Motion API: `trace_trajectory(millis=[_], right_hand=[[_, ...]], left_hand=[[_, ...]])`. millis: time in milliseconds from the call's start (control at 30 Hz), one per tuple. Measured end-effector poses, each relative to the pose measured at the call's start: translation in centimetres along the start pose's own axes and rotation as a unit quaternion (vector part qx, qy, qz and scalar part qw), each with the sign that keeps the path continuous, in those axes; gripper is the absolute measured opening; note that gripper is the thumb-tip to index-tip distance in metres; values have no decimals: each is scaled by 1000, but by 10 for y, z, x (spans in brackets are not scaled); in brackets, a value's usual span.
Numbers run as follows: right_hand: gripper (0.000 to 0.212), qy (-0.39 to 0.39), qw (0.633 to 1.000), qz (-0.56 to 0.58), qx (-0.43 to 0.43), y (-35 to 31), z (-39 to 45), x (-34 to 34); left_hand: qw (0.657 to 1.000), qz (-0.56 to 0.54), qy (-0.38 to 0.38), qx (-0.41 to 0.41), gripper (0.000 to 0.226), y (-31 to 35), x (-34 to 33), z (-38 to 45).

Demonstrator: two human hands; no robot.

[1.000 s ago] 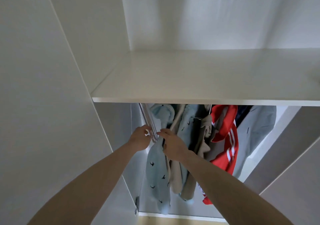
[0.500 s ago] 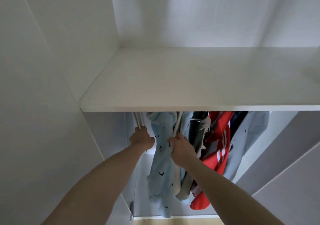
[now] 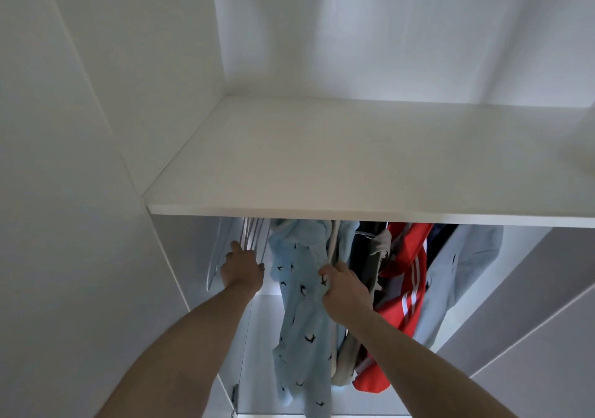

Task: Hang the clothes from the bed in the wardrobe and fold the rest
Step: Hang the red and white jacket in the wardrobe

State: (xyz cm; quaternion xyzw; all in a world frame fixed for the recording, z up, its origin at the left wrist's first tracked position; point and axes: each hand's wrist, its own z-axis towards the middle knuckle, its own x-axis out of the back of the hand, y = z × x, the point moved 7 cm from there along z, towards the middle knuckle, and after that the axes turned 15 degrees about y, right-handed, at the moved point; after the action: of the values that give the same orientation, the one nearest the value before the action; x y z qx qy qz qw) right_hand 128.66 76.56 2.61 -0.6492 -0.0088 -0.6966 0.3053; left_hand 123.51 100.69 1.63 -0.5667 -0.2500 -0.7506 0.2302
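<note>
A light blue garment with small dark bird prints (image 3: 299, 308) is hanging in the lower centre of the frame, just under the white wardrobe shelf (image 3: 370, 166) that is spanning the middle of the picture. The right hand (image 3: 346, 289) is reaching up from the lower right, forearm extended, its fingers curling into the blue fabric at the garment's right edge and pinching it. Left of the garment, a bunch of empty white hangers (image 3: 252, 237) is hanging below the shelf. The left hand (image 3: 241, 271) is reaching up from the lower left with its index finger pointing upward against the hanger wires; whether the other fingers are gripping a hanger cannot be told. To the right of the blue garment, a red jacket with white stripes (image 3: 405, 276) and a pale grey-blue garment (image 3: 460, 276) are hanging side by side.
</note>
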Motion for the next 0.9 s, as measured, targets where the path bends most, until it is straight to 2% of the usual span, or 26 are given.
trace_trajectory(millis=[133,200,300,400,700,900], right_hand=[[52,-13,1000,7,-5,2,0,4],[52,-15,1000,14,-5,2,-1,5],[54,-25,999,28,-5,2,-5,5],[56,-31,999,30,-2,3,-7,7],[63,-62,997,45,11,1,-18,15],[68,-71,987,140,22,15,-51,17]], left_hand=[[995,-86,15,57,45,-2,7,0],[983,-149,73,79,44,-5,19,-2],[963,-190,182,62,38,-9,40,-7],[944,-234,218,80,34,-14,53,-11],[920,-329,190,93,39,0,71,-81],[916,-343,187,93,44,-12,69,-167]])
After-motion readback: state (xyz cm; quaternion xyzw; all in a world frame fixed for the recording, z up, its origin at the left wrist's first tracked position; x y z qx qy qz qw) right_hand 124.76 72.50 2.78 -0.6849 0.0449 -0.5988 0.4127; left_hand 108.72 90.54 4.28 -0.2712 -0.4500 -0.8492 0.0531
